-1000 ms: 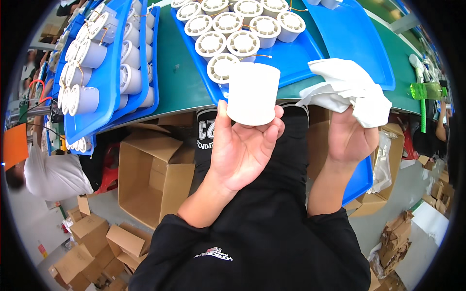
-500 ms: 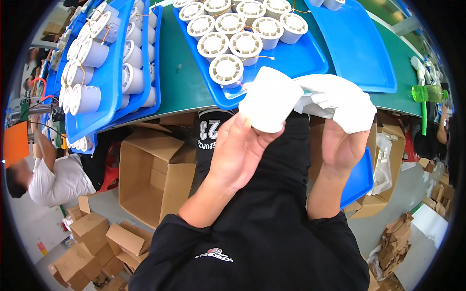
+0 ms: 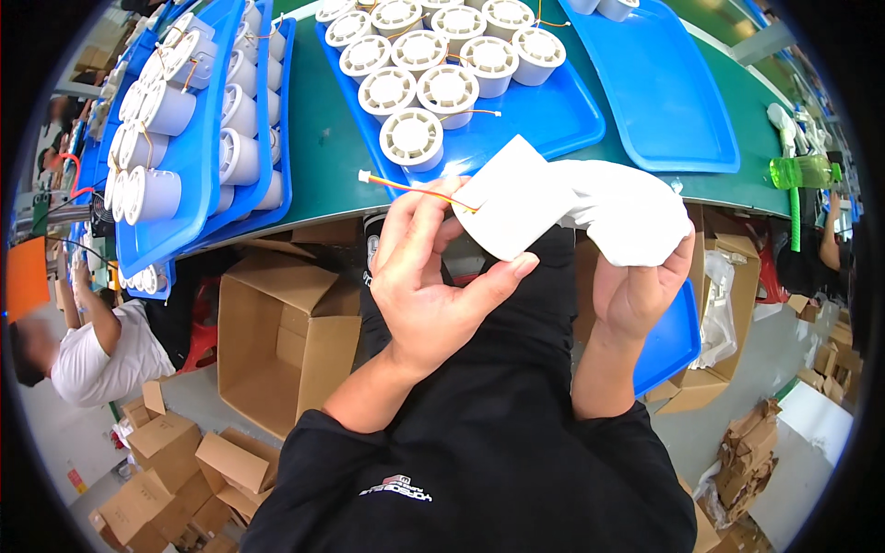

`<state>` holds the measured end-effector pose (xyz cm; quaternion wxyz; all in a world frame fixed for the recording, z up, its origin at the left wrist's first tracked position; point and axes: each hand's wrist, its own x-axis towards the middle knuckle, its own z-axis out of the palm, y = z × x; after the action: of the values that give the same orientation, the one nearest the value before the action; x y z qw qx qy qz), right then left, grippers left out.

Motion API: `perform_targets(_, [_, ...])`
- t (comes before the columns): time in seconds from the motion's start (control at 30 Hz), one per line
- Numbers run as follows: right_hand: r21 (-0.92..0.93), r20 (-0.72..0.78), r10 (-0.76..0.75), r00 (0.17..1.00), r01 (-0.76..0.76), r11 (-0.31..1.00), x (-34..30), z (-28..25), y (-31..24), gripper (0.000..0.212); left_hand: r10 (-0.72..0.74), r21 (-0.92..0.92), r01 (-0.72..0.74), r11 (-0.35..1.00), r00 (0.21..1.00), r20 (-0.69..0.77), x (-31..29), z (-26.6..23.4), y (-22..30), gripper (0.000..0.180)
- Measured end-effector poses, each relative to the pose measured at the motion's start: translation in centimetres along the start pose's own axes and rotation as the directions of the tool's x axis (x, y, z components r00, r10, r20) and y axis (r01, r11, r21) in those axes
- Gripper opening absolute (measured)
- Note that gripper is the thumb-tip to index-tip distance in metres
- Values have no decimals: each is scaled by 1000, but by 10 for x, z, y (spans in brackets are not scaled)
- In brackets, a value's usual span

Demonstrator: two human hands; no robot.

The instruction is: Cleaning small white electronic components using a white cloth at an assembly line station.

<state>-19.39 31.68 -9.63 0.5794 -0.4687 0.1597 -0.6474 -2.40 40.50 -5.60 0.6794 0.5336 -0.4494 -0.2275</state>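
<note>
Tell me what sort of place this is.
Probably a factory assembly workshop: blue trays of matching white cylindrical units rest on a green bench, cardboard boxes stand on the floor, and another person is off to the left.

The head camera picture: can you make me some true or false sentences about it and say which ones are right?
1. The left hand holds a smooth, white, plastic-looking cylinder. True.
2. The right hand holds a brown cardboard box. False: it holds a crumpled white wipe, cloth or paper.
3. A thin reddish-orange wire with a small white plug shows beside the cylinder in the left hand. True.
4. The see-through green bottle is at the picture's left edge. False: the bottle is near the right edge.
5. White cylinders with slotted round ends sit on a blue plastic tray. True.
</note>
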Motion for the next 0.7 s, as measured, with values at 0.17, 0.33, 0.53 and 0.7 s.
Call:
perform_targets(0.17, [-18,-9,2,1000,-2,1000,-1,-2,-1,32,25,160,-29,987,999,23,0,-1,1,66])
perform_targets(0.33, [6,-9,-2,1000,2,1000,-1,-8,-1,33,-482,-715,519,469,828,285,4,-6,-8,60])
perform_targets(0.53, [27,-40,32,999,-31,999,1,-7,-4,32,-571,-763,496,413,794,207,8,3,-13,56])
perform_targets(0.7, [66,-78,70,994,-65,996,2,-2,-3,34,-597,-876,482,29,711,372,11,-3,-22,62])
